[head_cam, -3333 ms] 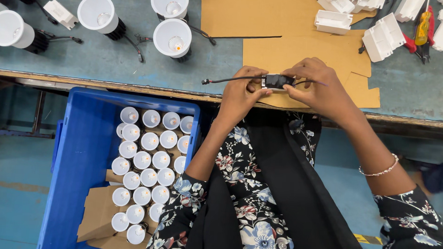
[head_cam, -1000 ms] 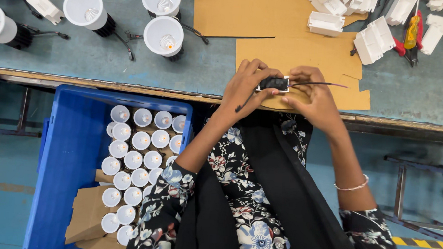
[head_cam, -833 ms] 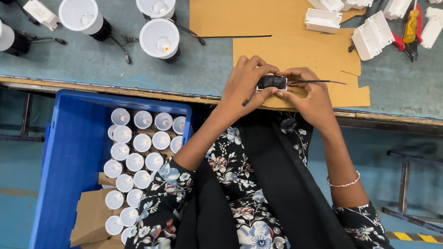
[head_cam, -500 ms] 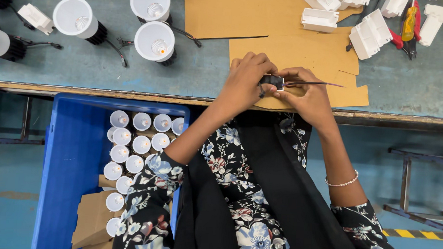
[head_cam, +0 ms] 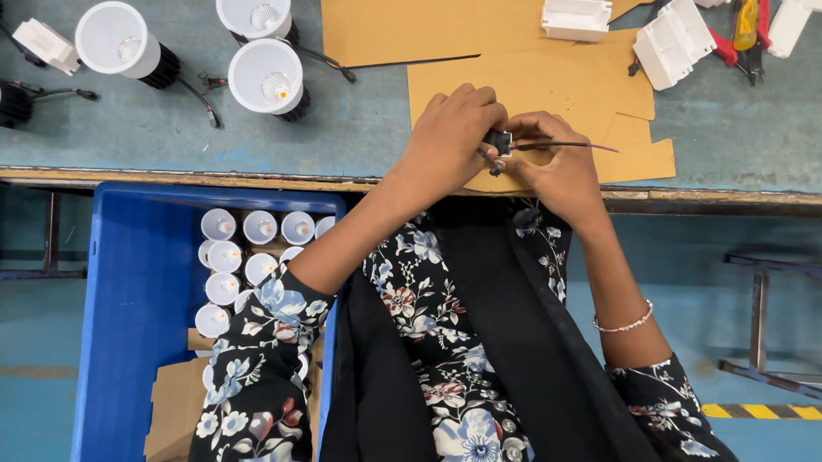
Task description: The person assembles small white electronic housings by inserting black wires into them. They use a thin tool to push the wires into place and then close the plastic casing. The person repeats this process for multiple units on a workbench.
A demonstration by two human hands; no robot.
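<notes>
Both hands meet over the cardboard sheet (head_cam: 562, 90) at the near edge of the bench (head_cam: 360, 138), pinching one small black part (head_cam: 498, 140) between their fingertips: the left hand (head_cam: 451, 141) grips its left side, the right hand (head_cam: 559, 168) its right (equally near). Its thin wire (head_cam: 569, 145) runs straight off to the right

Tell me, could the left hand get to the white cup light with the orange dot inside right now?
Probably yes, but not straight away. The left hand is pinching the small black part together with the right hand. The light stands nearby on the bench, with bare bench between.
</notes>
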